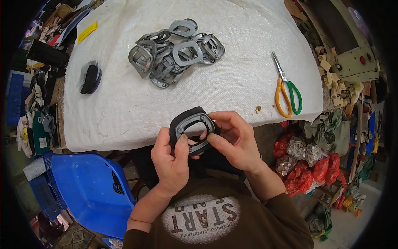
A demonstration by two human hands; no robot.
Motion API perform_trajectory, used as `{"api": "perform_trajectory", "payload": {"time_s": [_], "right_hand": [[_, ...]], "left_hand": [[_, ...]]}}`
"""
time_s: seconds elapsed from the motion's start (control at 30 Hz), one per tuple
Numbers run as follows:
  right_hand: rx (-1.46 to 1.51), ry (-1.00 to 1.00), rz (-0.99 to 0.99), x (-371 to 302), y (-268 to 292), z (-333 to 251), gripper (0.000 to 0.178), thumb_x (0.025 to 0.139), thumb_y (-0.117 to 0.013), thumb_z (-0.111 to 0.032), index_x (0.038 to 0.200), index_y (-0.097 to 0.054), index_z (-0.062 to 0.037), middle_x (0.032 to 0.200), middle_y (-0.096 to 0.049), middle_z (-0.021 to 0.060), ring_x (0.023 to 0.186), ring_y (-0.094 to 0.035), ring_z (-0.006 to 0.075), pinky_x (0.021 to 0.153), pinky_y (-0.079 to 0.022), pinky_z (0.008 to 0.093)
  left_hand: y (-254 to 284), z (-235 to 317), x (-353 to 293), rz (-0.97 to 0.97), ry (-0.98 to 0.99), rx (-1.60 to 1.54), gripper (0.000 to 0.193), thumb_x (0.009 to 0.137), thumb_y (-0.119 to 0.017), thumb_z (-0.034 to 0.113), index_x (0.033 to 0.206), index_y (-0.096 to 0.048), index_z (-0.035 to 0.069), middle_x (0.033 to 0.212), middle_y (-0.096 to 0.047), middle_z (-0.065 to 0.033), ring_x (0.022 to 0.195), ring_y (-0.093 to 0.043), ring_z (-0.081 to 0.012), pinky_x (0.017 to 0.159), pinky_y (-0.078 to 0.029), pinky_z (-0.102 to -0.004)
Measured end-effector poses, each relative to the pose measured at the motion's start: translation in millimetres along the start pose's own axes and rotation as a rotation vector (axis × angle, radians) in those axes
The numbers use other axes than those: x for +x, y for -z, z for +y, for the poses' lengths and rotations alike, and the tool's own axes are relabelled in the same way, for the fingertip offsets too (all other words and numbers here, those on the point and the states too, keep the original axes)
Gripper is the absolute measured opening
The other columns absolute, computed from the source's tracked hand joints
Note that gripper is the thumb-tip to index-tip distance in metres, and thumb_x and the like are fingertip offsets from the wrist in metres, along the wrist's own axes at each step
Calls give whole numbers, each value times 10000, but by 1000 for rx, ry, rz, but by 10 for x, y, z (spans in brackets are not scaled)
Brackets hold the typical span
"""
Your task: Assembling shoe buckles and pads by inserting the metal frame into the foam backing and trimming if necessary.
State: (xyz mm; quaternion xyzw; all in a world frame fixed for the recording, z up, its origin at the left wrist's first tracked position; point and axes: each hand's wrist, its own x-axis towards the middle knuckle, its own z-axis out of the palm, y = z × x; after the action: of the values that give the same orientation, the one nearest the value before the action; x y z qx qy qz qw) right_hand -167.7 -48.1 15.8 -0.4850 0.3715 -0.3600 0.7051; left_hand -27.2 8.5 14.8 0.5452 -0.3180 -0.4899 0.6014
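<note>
Clock directions are taken from the frame in the hands. At eight, a blue basin (pixel 89 186) stands beside the white-covered surface (pixel 248 74). On the surface lie a yellow strip (pixel 87 32) between ten and eleven, and a dark bundle (pixel 92 78) at ten. Near twelve sits a heap of grey frames (pixel 188 54), some overlapping. The left hand (pixel 169 162) has its grip pinching the black-edged grey frame (pixel 182 121) at seven, thumb on the rim. The frame is tilted, seen across the surface's near edge. The right hand (pixel 235 143) pinches its three o'clock side, thumb and forefinger apart along the edge. At two lie scissors (pixel 282 75), tips toward eleven; at four, red bags (pixel 299 177).
</note>
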Motion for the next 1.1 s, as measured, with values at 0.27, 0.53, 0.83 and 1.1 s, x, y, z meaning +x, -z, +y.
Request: {"api": "perform_trajectory", "payload": {"time_s": [0.27, 0.53, 0.83, 1.1], "right_hand": [[64, -73, 57, 9, 44, 49, 453, 789, -569, 52, 1198, -378, 21, 847, -626, 130, 741, -610, 147, 587, -499, 228], [139, 59, 52, 43, 72, 147, 408, 815, -540, 47, 1195, -397, 11, 880, -602, 107, 770, -593, 127, 662, -480, 234], [-217, 194, 167, 3, -26, 175, 401, 827, -526, 61, 1197, -383, 11, 835, -590, 90, 717, -571, 109, 645, -469, 227], [1, 117, 133, 37, -48, 135, 368, 843, -519, 34, 1186, -387, 9, 838, -598, 104, 707, -572, 115, 645, -474, 232]], "left_hand": [[25, -63, -45, -41, -99, 209, 105, 904, -457, 74, 834, -459, -5, 708, -592, -70, 590, -585, -91, 490, -477, -204], [2, -17, 9, -43, 36, -12, 101, 910, -447, 78, 869, -452, -13, 732, -581, -75, 583, -589, -99, 479, -474, -195], [9, -103, 2, -53, 36, -23, 145, 933, -427, 112, 888, -454, -23, 736, -583, -78, 588, -604, -109, 479, -486, -200], [-43, -108, -23, -77, -26, 106, 158, 937, -397, 116, 863, -446, -16, 686, -580, -80, 554, -591, -112, 474, -480, -213]]}}
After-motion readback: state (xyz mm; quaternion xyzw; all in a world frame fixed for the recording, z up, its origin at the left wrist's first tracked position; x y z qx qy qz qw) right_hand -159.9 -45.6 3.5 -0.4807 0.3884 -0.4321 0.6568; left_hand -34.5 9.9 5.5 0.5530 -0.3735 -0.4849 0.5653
